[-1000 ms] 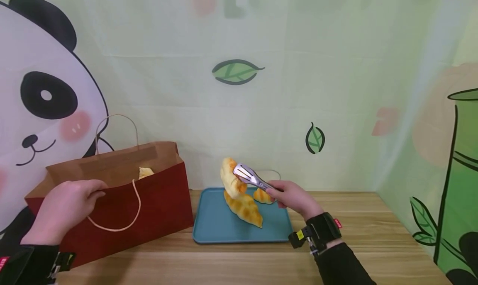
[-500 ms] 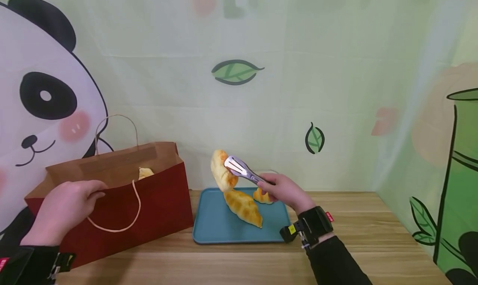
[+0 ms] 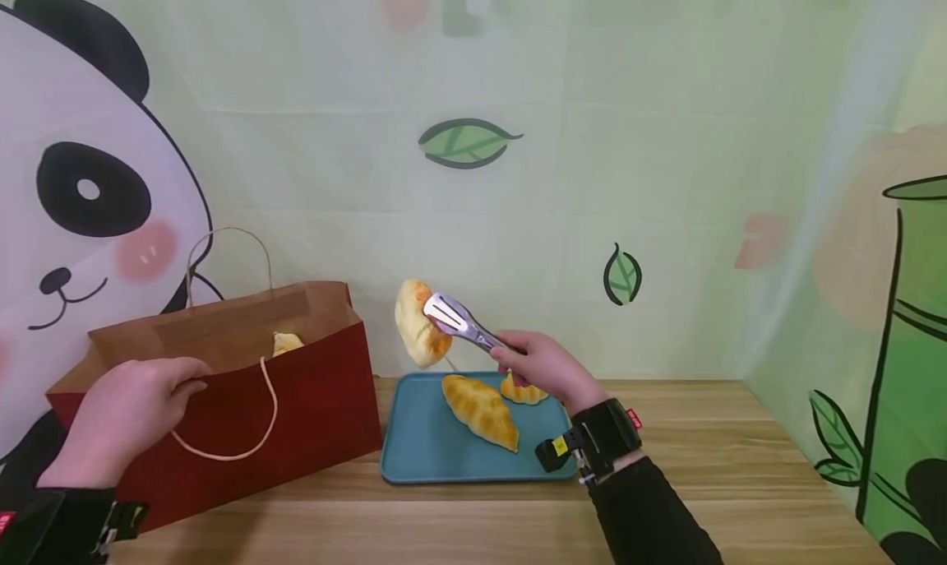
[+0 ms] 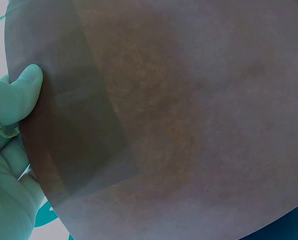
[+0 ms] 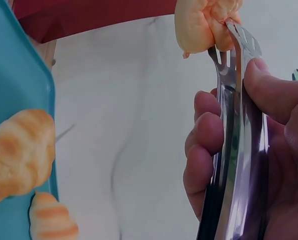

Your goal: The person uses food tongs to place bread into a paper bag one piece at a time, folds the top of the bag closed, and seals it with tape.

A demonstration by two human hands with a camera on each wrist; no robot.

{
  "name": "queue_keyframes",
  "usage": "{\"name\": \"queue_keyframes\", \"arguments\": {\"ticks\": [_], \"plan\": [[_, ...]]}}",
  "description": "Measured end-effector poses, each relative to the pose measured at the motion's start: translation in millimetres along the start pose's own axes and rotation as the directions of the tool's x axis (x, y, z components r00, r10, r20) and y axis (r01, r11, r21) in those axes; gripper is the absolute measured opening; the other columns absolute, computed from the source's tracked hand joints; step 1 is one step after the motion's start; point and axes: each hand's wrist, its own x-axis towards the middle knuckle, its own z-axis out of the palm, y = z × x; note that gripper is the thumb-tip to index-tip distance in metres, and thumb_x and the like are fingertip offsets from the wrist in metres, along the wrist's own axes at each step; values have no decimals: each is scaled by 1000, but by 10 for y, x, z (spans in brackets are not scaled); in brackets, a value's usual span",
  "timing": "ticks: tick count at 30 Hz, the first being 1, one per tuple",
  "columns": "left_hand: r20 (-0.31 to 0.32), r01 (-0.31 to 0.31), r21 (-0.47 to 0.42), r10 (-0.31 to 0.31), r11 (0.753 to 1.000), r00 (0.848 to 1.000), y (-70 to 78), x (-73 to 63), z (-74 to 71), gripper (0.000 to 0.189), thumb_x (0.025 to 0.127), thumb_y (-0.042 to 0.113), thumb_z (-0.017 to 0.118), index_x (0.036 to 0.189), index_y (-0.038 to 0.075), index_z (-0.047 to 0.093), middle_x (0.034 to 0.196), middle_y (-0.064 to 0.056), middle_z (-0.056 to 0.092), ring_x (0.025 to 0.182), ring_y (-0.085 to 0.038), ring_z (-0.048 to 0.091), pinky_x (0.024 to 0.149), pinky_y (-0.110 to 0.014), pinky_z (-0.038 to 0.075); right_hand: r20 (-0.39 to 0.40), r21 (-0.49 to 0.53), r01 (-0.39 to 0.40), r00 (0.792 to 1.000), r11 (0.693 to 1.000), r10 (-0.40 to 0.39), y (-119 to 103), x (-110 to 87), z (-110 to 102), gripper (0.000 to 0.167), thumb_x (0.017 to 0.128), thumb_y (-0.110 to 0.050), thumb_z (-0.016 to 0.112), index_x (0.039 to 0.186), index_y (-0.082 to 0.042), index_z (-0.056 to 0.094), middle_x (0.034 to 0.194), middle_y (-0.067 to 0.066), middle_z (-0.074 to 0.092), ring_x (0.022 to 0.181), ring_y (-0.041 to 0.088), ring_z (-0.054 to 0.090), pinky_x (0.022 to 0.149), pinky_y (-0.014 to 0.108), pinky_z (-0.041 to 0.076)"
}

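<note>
The paper bag (image 3: 318,409) is pinched at its near rim by our left hand (image 3: 136,405); the tray (image 3: 422,458) lies below our right hand (image 3: 543,366), whose fingers curl round tongs (image 3: 462,321) clasping a bread roll (image 3: 414,325) aloft to its left. We judge this a carry toward the bag, next calling for a swing left over its mouth before the tongs loosen

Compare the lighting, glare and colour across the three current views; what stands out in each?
Head view: white glare on the metal tongs, a soft shadow on the wood-grain table before the red paper bag; left wrist view: left hand tinted green, bag dim and low in contrast; right wrist view: bright streaks along the tongs.
</note>
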Motion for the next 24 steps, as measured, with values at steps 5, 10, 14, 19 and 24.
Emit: {"name": "queue_keyframes", "arguments": {"ticks": [5,10,14,19,24], "plan": [[9,10,1,-11,1000,1000,0,1,-1,19,73,-11,79,89,-1,74,75,-13,70,65,-30,64,67,-56,57,-25,-2,-6,1000,1000,5,-83,37,56,29,101,-27,60,126,-13,65,81,7,58,59,18,48,55,27,35],[5,4,0,-4,1000,1000,-1,3,2,20,72,-11,80,88,-1,74,75,-13,70,65,-30,64,66,-55,57,-40,-14,-7,999,1000,6,-173,71,109,32,100,-29,60,128,-15,65,83,7,59,60,19,48,56,27,35],[4,1,4,-1,1000,1000,0,9,8,20,72,-11,80,88,-2,74,75,-14,70,65,-30,64,66,-55,57,-50,-38,11,999,999,-13,-239,109,161,27,100,-32,60,122,-17,67,82,6,59,62,19,49,58,28,37],[7,-4,11,4,1000,1000,-5,10,9,20,71,-10,80,88,-2,74,74,-14,70,64,-30,63,65,-55,57,-72,-78,78,994,994,-83,-331,171,256,22,101,-30,60,115,-15,67,79,4,59,61,19,50,58,27,39],[15,7,7,-7,1000,1000,-8,7,11,19,72,-10,80,88,-2,74,74,-14,70,64,-30,63,65,-55,57,-118,-100,124,984,987,-135,-453,226,383,17,100,-27,61,109,-14,66,78,2,57,61,16,50,56,25,39]]}}
